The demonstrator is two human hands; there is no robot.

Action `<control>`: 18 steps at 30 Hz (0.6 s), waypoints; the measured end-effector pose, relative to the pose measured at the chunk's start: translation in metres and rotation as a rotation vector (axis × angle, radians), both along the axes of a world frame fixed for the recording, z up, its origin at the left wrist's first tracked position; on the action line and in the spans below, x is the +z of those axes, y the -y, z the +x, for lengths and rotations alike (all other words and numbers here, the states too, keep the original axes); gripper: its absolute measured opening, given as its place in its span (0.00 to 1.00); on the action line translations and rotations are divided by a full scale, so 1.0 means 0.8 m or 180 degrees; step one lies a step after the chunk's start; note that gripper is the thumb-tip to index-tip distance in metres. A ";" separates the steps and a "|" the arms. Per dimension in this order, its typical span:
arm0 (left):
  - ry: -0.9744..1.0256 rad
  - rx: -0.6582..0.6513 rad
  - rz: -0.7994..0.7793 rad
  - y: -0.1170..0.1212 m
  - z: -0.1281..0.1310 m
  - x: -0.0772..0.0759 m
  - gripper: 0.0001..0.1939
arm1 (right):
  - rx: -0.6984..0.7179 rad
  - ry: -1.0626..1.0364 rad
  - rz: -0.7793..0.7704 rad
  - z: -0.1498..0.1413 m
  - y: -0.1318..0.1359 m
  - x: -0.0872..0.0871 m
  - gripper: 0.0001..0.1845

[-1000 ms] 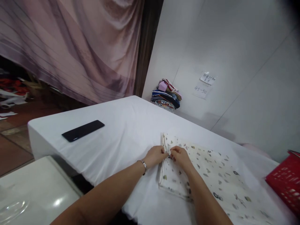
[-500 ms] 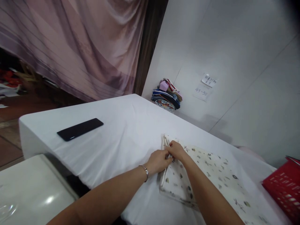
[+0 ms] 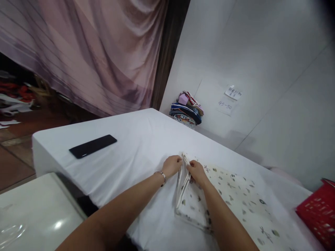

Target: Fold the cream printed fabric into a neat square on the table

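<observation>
A cream cloth [image 3: 237, 193] printed with small leaf-like figures lies over the right part of the white-covered table. Its left end is folded into layers, and the layered edge is raised. My left hand [image 3: 172, 165], with a bracelet at the wrist, is closed at the far left corner of that edge, fingers pinched on the cloth. My right hand [image 3: 196, 171] grips the folded layers just to the right, thumb and fingers together. Part of the fold is hidden behind my right forearm.
A black phone-like slab [image 3: 93, 146] lies on the white tablecloth [image 3: 131, 132]. Folded clothes [image 3: 186, 108] are stacked by the wall. A red basket [image 3: 318, 211] stands at right, a glossy white surface [image 3: 34, 212] at lower left. A pink curtain [image 3: 104, 52] hangs behind.
My left hand has moved away from my right, up along the edge to the far corner. The folded edge now stands more spread, its layers showing. The view has shifted slightly.
</observation>
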State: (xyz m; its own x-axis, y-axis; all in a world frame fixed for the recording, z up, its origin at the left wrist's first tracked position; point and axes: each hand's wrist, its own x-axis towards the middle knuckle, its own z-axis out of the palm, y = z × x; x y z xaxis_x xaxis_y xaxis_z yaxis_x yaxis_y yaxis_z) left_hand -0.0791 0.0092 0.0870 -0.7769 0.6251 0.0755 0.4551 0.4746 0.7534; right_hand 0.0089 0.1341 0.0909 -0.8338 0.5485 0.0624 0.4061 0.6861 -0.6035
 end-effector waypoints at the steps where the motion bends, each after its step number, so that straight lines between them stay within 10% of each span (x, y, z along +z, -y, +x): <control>1: 0.0002 0.0051 -0.0050 -0.007 -0.005 0.001 0.13 | -0.0002 -0.0028 -0.0011 -0.001 0.001 -0.001 0.08; 18: 0.0383 0.0001 -0.0189 -0.039 -0.029 -0.011 0.08 | -0.0078 -0.0243 0.0119 0.002 0.016 -0.011 0.08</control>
